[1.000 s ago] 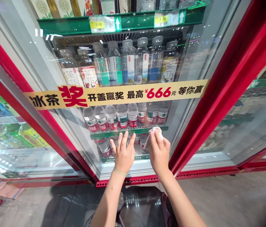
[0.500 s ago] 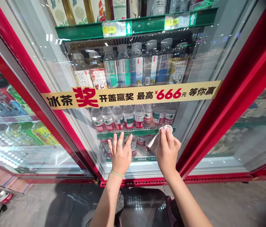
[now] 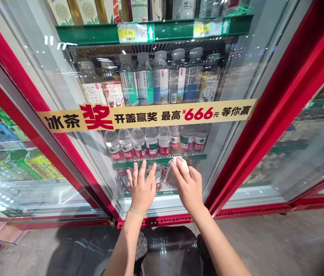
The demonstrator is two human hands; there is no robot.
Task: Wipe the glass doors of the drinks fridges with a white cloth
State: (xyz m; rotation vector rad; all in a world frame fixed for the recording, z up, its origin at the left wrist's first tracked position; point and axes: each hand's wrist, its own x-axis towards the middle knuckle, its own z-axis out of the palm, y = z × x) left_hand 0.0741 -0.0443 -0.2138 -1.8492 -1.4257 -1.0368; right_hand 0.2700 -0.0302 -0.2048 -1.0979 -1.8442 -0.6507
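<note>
Plainly, the red-framed fridge [image 3: 271, 119] is largest, its glass door [image 3: 238, 74] crossed by a yellow strip [image 3: 147, 117] above water bottles [image 3: 152, 145]. The left hand [image 3: 142, 191] spreads its fingers at the lower glass, nothing seen in it; the right hand [image 3: 189, 187] bunches a white cloth [image 3: 171, 177] there. Wiping seems underway; how much is done or left cannot be told.

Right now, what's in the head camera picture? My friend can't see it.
A person's right hand holds a white cloth at a glass cooler door; the left hand is open nearby. Drink bottles stand on shelves inside, and a yellow banner crosses the door.
</note>
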